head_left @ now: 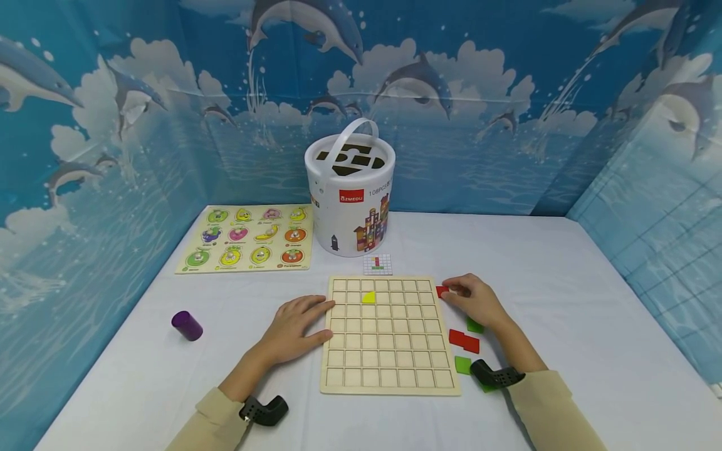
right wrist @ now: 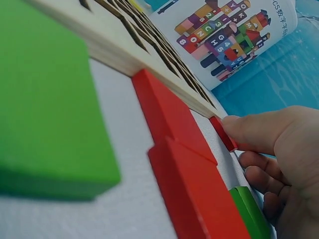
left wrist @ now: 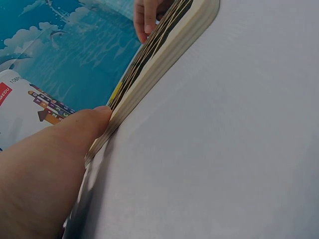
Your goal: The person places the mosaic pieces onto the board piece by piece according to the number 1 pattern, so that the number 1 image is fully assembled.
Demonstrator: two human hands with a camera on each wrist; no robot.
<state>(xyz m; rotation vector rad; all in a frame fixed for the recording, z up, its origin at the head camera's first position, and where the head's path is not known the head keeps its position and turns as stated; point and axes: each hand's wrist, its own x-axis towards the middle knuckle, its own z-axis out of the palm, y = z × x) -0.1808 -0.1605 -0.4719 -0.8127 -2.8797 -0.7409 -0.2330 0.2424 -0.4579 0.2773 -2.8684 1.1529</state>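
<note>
Right grip [head_left: 474, 302], red tile [head_left: 440, 291] at fingertips [right wrist: 238, 127]

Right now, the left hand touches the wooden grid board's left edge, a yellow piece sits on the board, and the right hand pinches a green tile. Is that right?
Not quite: the right hand pinches a red tile, not a green one; the right wrist view shows it. The rest about the left hand, wooden grid board and yellow piece stands.
</note>
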